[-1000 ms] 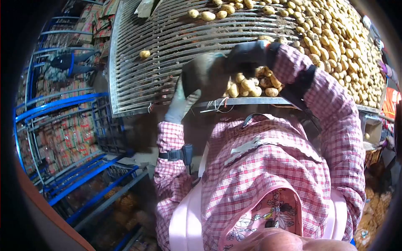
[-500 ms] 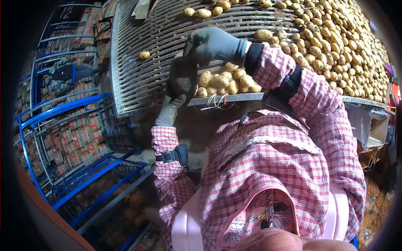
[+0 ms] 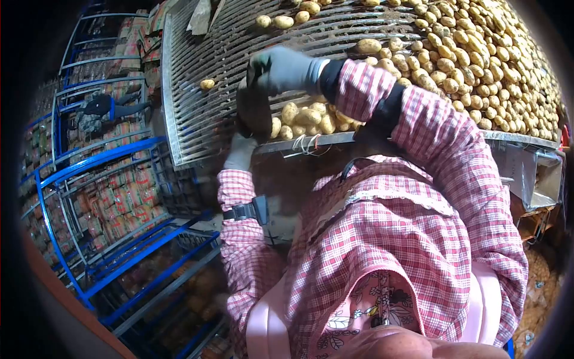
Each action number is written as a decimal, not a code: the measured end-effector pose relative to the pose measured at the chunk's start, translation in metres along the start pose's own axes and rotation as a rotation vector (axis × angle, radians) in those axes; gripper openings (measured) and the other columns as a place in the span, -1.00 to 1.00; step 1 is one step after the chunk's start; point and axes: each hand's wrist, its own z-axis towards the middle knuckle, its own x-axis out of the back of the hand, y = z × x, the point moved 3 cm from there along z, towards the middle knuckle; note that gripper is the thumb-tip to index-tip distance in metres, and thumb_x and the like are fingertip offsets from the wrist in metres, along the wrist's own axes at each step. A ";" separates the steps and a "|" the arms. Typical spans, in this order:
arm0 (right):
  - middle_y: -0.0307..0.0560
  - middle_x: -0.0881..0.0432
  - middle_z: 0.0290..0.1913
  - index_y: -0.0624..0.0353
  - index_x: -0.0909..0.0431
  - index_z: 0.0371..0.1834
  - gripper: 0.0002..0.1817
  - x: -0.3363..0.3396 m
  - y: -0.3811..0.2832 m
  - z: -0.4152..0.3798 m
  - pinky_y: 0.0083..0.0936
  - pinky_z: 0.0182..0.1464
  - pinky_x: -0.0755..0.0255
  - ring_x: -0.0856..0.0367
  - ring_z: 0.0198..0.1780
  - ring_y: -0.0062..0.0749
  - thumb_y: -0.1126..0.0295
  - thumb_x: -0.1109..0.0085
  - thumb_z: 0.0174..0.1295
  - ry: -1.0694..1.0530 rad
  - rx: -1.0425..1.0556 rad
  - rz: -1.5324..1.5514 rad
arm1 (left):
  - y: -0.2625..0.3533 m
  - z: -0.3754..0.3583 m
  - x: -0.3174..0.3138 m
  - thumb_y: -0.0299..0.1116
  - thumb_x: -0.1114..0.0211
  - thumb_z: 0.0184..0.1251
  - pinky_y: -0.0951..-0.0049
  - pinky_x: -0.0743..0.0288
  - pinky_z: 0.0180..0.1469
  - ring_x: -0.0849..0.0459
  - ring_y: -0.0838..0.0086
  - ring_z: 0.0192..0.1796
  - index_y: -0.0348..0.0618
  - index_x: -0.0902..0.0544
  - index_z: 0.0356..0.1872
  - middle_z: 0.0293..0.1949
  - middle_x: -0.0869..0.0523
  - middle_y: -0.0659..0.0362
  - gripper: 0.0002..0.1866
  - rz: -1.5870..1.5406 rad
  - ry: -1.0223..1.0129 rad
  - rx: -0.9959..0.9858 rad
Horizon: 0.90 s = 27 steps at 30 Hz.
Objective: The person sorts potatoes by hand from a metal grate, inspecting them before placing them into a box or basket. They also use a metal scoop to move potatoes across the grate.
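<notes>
Grey gloves on both hands. Right hand reaches across the slatted metal grate, arm bent at the elbow in a pink checked sleeve, fingers curled over the top of a dark scoop and gripping it. Left hand comes up from below the grate's front edge, touching the scoop's bottom; can't tell how its fingers are set. Scoop sits at the near edge, right beside a small pile of potatoes. 1 stray potato lies alone on bare slats to the left. Blue metal racks crowd the left side.
</notes>
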 end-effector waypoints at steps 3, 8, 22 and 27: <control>-0.07 -0.74 -0.37 0.11 -0.73 -0.25 -0.73 -0.020 0.016 0.001 -0.44 -0.14 -0.56 -0.69 -0.29 -0.43 0.26 -0.45 0.00 0.019 -0.030 -0.032 | 0.009 0.004 -0.018 -0.43 -0.30 0.37 0.34 -0.53 0.30 -0.54 0.36 0.31 -0.25 -0.24 0.53 0.39 -0.47 0.08 -0.27 0.026 0.010 -0.019; -0.15 -0.66 -0.47 0.16 -0.68 -0.31 -0.71 0.000 0.003 -0.004 -0.44 -0.24 -0.53 -0.58 -0.37 -0.48 0.21 -0.44 0.01 0.026 -0.067 0.045 | 0.025 0.003 -0.056 -0.42 -0.34 0.34 0.33 -0.53 0.30 -0.53 0.35 0.33 -0.25 -0.23 0.54 0.40 -0.46 0.08 -0.24 0.039 0.012 -0.062; -0.24 -0.70 -0.47 0.22 -0.69 -0.31 -0.83 0.190 -0.013 -0.074 -0.55 -0.38 -0.53 -0.63 -0.44 -0.62 0.34 -0.36 0.16 0.149 0.039 -0.256 | 0.133 0.051 -0.259 -0.39 -0.44 0.25 0.32 -0.53 0.31 -0.51 0.33 0.37 -0.25 -0.19 0.55 0.43 -0.44 0.06 -0.13 0.203 -0.087 -0.369; -0.22 -0.73 -0.41 0.15 -0.72 -0.27 -0.84 0.295 -0.027 -0.123 -0.44 -0.25 -0.58 -0.67 -0.35 -0.47 0.33 -0.36 0.15 0.224 -0.011 -0.549 | 0.190 0.086 -0.363 -0.39 -0.48 0.22 0.31 -0.53 0.32 -0.50 0.32 0.39 -0.25 -0.18 0.55 0.44 -0.44 0.06 -0.10 0.241 -0.131 -0.521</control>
